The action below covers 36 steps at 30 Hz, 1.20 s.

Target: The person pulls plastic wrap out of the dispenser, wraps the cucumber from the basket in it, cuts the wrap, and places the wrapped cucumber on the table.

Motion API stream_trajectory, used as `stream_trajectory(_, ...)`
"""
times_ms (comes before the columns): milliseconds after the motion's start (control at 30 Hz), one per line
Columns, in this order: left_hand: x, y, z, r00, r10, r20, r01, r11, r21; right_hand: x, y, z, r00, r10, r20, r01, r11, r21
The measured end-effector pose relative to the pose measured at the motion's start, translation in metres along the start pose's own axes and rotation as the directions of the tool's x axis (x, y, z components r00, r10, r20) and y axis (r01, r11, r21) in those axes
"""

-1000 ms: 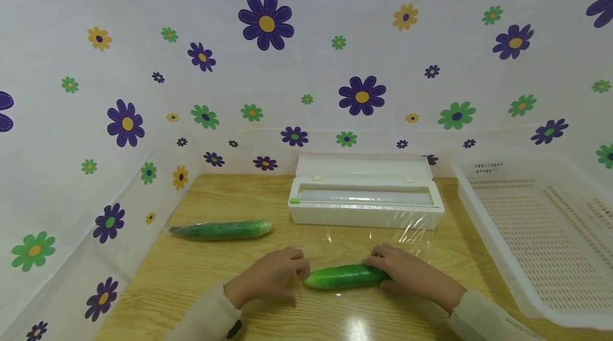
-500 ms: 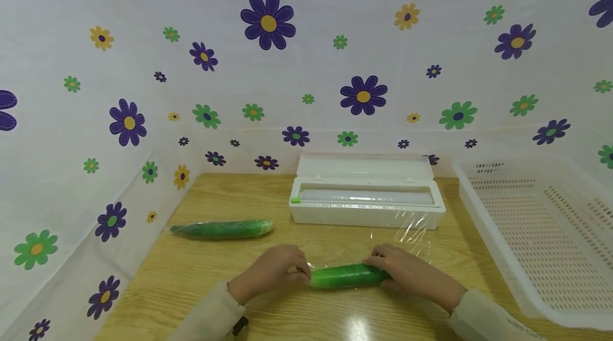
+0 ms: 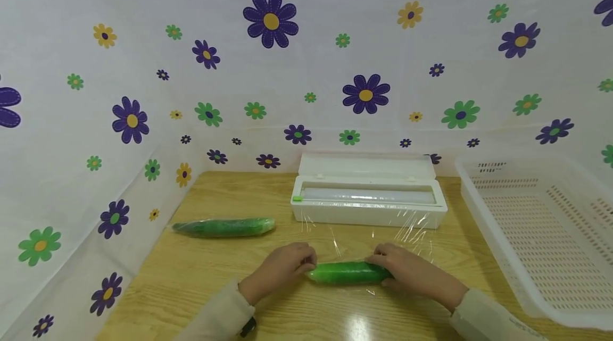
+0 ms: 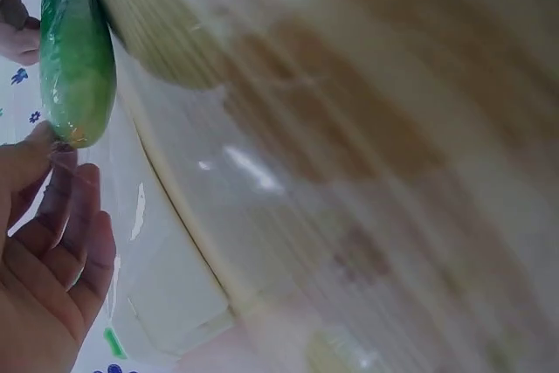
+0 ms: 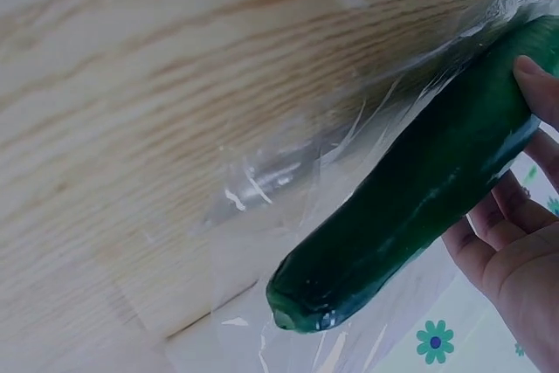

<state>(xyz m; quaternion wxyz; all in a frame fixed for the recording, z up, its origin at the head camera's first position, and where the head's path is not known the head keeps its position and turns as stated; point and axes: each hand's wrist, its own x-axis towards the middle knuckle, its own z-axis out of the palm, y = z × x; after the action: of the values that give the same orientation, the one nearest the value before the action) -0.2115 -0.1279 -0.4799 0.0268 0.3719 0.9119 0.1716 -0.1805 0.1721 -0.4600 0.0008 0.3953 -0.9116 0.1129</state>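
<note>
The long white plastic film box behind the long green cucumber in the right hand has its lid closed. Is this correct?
Not closed: the head view shows the white lid open on the long white plastic film box, with the pale roll exposed. The rest stands.

Draped work corner — flowered sheeting (image 3: 306,64), wooden table (image 3: 191,266)

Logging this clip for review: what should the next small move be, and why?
Probably roll the held cucumber slightly toward the white box: clear film stretches from the box to it, the right hand holds it, and the left hand is at its pale end, so both ends could turn together.
</note>
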Motion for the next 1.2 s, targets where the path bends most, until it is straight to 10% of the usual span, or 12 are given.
stream_trajectory(400, -0.001, 0.004, 0.002, 0.955, 0.285, -0.088, -0.257, 0.936, 0.241, 0.001, 0.001, 0.002, 1.0, -0.005, -0.022, 0.006, 0.999, 0.047)
stream_trajectory(1200, -0.016, 0.011, -0.019, 0.958, 0.285, 0.029, -0.286, 0.94, 0.186, 0.003, -0.003, -0.003, 1.0, 0.017, -0.012, -0.017, 0.999, 0.048)
